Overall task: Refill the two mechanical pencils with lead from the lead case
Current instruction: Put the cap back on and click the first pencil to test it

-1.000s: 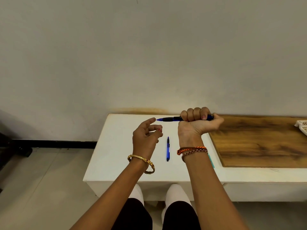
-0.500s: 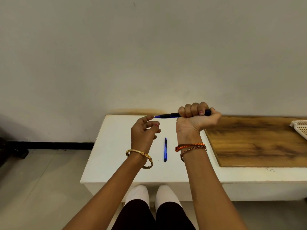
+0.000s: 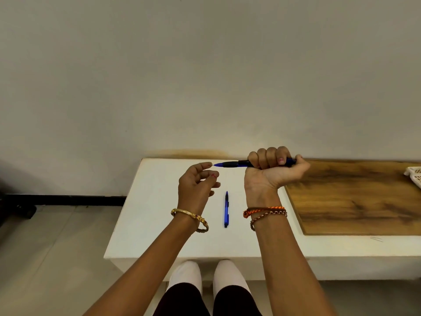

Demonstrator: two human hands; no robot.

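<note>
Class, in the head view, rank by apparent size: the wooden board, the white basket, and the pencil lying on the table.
1. wooden board
2. and 3. unsure: pencil lying on the table and white basket, which the frame edge cuts off.

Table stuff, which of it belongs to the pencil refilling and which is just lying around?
Belongs to the job:
- mechanical pencil in the right hand, gripped by the right hand
- left hand, fingertip at that pencil's tip
- second mechanical pencil on the white table

Just lying about:
- wooden board
- white basket

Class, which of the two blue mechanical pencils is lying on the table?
The blue mechanical pencil on the white table, between the wrists; the other blue pencil is gripped in the right hand.
</note>
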